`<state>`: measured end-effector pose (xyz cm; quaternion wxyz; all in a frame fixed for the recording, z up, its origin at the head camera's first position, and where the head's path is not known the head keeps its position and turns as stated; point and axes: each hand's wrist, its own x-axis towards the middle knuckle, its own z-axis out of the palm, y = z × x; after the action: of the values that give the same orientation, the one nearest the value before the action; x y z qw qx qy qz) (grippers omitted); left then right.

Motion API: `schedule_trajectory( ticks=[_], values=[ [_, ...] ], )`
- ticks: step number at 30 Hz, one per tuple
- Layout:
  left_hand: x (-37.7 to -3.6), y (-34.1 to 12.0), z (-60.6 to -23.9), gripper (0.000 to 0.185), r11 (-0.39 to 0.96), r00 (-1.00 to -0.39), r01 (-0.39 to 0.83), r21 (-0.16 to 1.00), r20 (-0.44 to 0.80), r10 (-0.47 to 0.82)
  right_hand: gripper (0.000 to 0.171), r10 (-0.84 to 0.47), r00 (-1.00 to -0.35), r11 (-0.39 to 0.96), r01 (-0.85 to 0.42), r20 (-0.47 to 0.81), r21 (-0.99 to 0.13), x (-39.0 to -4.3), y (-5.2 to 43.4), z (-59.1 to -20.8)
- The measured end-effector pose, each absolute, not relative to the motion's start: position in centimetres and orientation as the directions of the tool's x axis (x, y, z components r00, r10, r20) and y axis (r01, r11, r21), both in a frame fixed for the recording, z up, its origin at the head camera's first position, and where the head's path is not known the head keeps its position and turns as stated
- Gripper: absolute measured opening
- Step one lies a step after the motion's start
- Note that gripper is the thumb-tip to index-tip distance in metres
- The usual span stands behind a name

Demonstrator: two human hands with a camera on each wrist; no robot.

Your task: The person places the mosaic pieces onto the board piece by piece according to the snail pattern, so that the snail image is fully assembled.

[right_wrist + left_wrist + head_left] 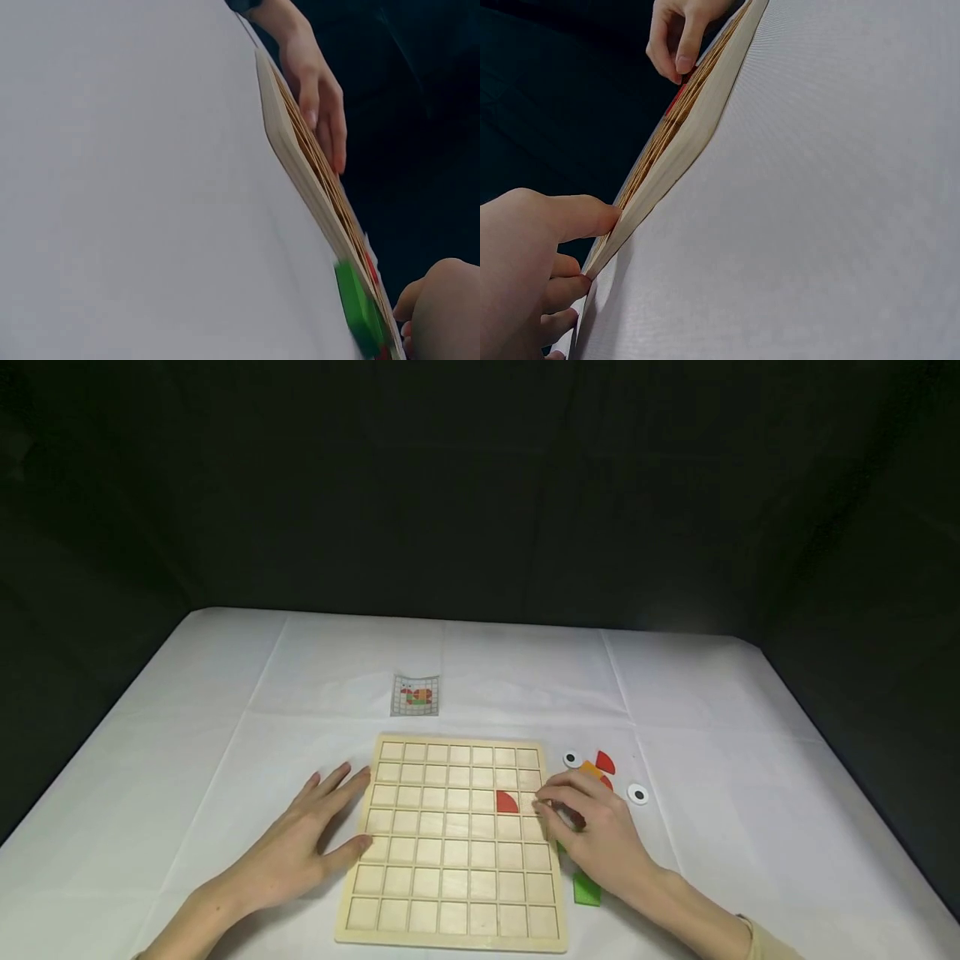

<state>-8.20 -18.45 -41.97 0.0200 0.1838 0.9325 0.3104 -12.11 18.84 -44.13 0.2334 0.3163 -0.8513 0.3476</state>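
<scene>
A wooden grid board [458,938] lies on the white cloth. My left hand [300,843] is spread along its left edge, thumb and fingertips touching the rim; the left wrist view shows that thumb [592,216] on the edge. A red quarter-circle piece [506,802] sits in a cell near the right side, third row from the far edge. Over the right rim, my right hand [600,827] bends its fingers, thumb and index fingertips close together beside that piece. I cannot tell whether a piece is between them. A green piece [587,890] lies below this hand.
Beyond the board lies a small pattern card [416,696] showing a coloured figure on a grid. Right of the board are an eye disc [572,759], another eye disc [637,793], a red piece [605,763] and an orange piece [591,769], partly behind the right hand.
</scene>
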Motion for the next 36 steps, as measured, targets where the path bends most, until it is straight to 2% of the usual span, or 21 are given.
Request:
schedule_trajectory(
  ticks=[3, 11, 30, 36],
  values=[
    [-8.2, -18.4, -41.9, 0.076, 0.742, -0.932, 0.329, 0.584, 0.077, 0.353, 0.019, -0.345, -0.696, 0.613, -0.675, 0.630, -0.411, -12.2, 20.0, -44.2],
    [-8.2, -18.4, -42.0, 0.076, 0.740, -0.932, 0.329, 0.587, 0.075, 0.355, 0.024, -0.270, -0.750, 0.703, -0.582, 0.603, -0.409, -12.3, 22.7, -44.2],
    [-8.3, -18.4, -41.9, 0.076, 0.734, -0.929, 0.334, 0.591, 0.075, 0.363, 0.032, -0.250, -0.788, 0.741, -0.530, 0.563, -0.412, -12.9, 22.6, -44.2],
    [-8.3, -18.5, -42.0, 0.076, 0.731, -0.926, 0.346, 0.588, 0.088, 0.368, 0.032, -0.270, -0.767, 0.717, -0.564, 0.582, -0.410, -12.9, 22.6, -44.2]
  ],
)
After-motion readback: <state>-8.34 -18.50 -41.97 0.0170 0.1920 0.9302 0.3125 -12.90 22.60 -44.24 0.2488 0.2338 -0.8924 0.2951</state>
